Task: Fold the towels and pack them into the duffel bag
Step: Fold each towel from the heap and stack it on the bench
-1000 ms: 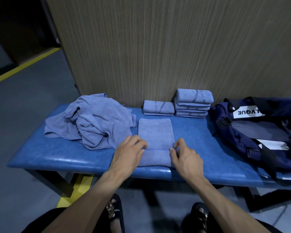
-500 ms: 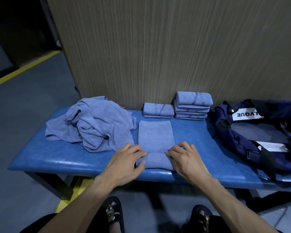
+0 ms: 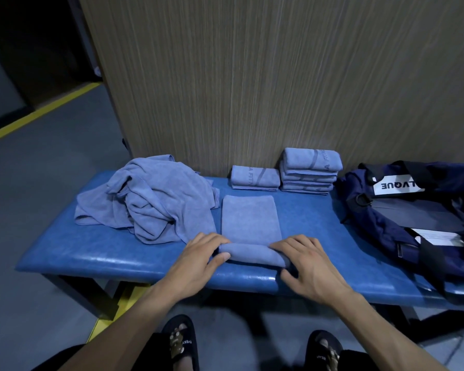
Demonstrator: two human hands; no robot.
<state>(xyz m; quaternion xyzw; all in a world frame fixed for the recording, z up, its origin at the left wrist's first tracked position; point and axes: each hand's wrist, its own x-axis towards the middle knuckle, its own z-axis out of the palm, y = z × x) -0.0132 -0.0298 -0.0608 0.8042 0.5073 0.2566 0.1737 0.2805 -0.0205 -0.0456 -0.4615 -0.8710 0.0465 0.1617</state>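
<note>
Both hands [image 3: 255, 259] palm-down, fingers curled over the towel's [image 3: 249, 223] rolled near end on the bench [image 3: 91, 253].

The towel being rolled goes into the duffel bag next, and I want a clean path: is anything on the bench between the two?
Nothing visible does. The towel, held by the left hand and right hand, has bare bench between it and the duffel bag. The folded stacks sit further back, by the wall.

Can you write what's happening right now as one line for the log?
step: folding | left hand and right hand: grip rolled near end of long blue microfibre towel | surface: blue padded bench | navy fabric duffel bag: open, unpacked
</note>
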